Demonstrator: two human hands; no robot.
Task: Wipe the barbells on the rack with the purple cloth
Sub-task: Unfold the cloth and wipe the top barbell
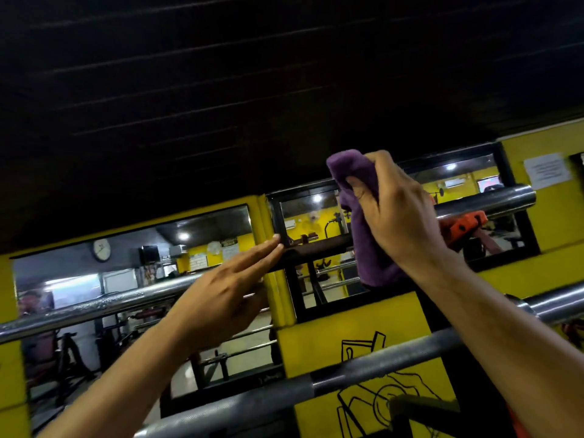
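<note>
a gym, steel barbells (94,306) on a rack, yellow walls (556,229), mirrors (132,263) reflecting weight machines

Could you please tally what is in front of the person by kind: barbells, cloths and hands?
Barbells: 2, upper barbell and lower barbell
Cloths: 1, purple cloth, gripped by the right hand
Hands: 2, with the left hand held flat
Total: 5

My right hand (398,213) is raised, forearm angled up from the lower right, fingers and thumb curled around the purple cloth (363,222) that hangs below my palm. My left hand (227,289) reaches forward, fingers straight and together, palm turned inward, holding nothing.
</note>
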